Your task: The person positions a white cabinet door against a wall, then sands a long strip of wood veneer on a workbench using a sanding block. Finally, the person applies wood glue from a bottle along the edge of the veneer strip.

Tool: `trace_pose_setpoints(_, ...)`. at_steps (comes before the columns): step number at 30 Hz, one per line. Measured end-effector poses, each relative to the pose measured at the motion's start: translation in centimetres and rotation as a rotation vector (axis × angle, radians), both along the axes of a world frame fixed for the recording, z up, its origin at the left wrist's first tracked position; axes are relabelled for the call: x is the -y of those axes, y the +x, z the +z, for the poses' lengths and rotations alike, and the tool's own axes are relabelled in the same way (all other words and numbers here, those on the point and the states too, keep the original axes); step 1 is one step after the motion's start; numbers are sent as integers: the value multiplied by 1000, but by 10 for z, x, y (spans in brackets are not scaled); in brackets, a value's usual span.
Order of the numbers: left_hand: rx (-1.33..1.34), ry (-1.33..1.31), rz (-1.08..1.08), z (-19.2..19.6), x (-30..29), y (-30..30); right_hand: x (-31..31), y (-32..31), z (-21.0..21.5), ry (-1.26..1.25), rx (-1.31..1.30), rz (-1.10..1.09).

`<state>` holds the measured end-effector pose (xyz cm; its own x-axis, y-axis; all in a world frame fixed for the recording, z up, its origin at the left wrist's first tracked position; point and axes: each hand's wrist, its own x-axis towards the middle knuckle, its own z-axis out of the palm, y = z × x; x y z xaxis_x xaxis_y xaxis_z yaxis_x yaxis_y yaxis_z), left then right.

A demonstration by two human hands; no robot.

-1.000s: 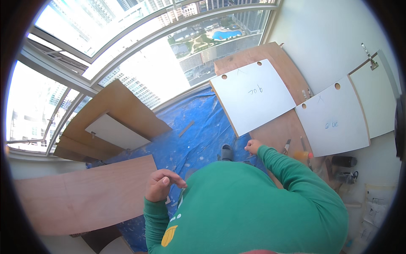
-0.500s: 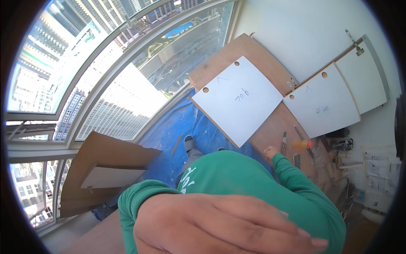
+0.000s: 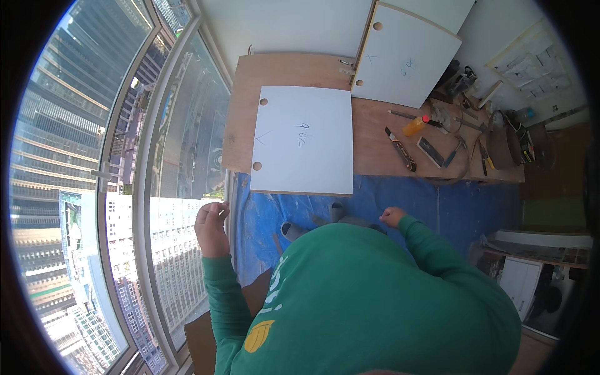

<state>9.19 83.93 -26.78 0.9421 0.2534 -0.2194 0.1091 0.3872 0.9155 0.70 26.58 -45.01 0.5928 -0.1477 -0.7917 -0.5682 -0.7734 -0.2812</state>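
Here, with both hands empty — left hand (image 3: 211,230) loosely curled, right hand (image 3: 392,217) fisted — square yourself to the white panel (image 3: 304,140) before gripping its near edge.

Green sweater (image 3: 375,300) with a yellow patch is filling the bottom, blue tarp (image 3: 400,200) is showing pale scuffs, 2 white panels (image 3: 304,140) are sitting on brown plywood (image 3: 375,147), orange bottle (image 3: 414,127) nearby.

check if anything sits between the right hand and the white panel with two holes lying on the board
Nothing visible does. The right hand hangs over the blue tarp, and only bare tarp shows between it and the near edge of the white panel. The tools lie off to the right.
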Motion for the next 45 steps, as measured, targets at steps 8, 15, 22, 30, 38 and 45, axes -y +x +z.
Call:
trace_pose_setpoints(8, -487, 916, -322, -234, -27, -102, 33, -28, -19, 35, 54, -184)
trace_pose_setpoints(15, -1039, 738, -325, -274, -69, -220, 63, 105, 119, 549, 754, -653)
trace_pose_setpoints(22, -880, 881, -314, -287, -35, -245, 51, 134, 416, 817, 1532, 195)
trace_pose_setpoints(30, -836, 865, -275, -252, 65, -252, 25, 146, 448, 867, 1540, 431)
trace_pose_setpoints(38, -1018, 975, -408, -244, 80, -295, 23, 148, 449, 904, 1530, 444)
trace_pose_setpoints(45, -1021, 832, -294, -242, 79, -277, 24, 146, 456, 897, 1521, 459)
